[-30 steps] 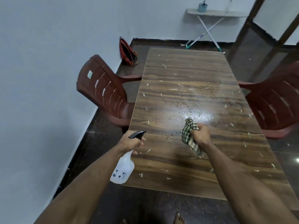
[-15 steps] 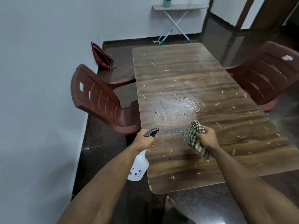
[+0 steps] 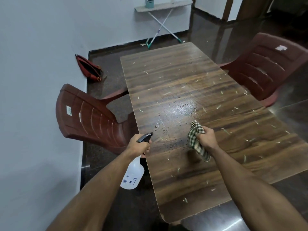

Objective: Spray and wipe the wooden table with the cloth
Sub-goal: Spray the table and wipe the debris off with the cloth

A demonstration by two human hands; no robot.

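With the left hand [image 3: 139,145] gripping the spray bottle [image 3: 132,175] and the right hand [image 3: 206,139] bunching the cloth [image 3: 196,140], mist should probably reach the dry table [image 3: 175,67] at upper frame.

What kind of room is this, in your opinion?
Probably a plain dining room in a home: a wooden table with a plastic chair on each side, and an ironing board against the wall.

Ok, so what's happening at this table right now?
A person is cleaning the wooden table. The left hand grips a spray bottle at the table's edge, its nozzle pointing over the top. The right hand holds a bunched checked cloth just above the surface. Droplets glisten mid-table, and pale scraps lie all over.
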